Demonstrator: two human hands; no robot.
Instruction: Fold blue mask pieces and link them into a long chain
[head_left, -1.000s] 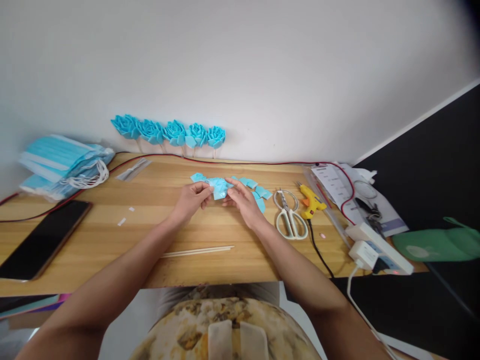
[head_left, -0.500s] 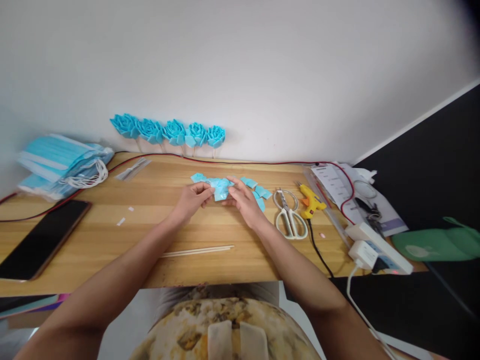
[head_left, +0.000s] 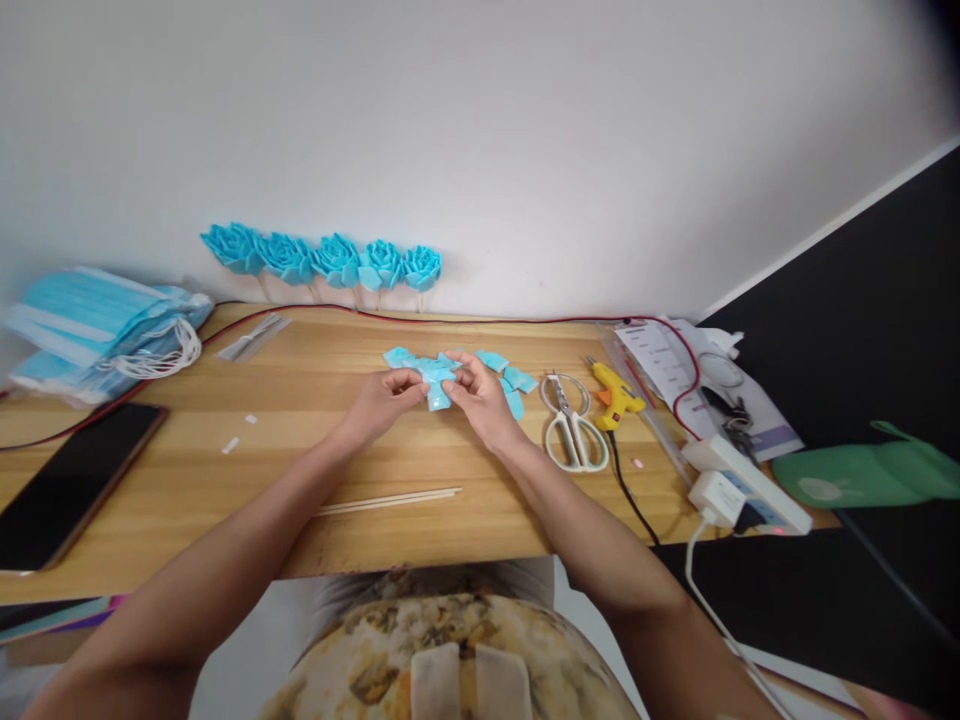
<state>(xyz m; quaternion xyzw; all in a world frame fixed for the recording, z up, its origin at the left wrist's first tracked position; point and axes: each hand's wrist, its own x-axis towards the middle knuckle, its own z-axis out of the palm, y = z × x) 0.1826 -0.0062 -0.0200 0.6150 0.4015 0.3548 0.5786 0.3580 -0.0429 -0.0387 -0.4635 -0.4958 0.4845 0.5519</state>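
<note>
Blue fabric piece (head_left: 437,388) clamped in the fingers of left hand (head_left: 379,402) and right hand (head_left: 484,402) above the tabletop (head_left: 300,470), and one slack pinch might let it unfold!

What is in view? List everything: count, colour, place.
folded piece: one, light blue, held at centre
cut pieces: several, light blue, around it
roses: five, blue, against wall
face masks: stack, blue, far left
phone: one, black, left edge
sticks: two, pale, near edge
scissors: one, white, right of centre
glue gun: one, yellow, beside scissors
power strip: one, white, far right
desk: one, wooden, underneath
left hand: one, bare, pinching folded piece
right hand: one, bare, pinching folded piece
</note>
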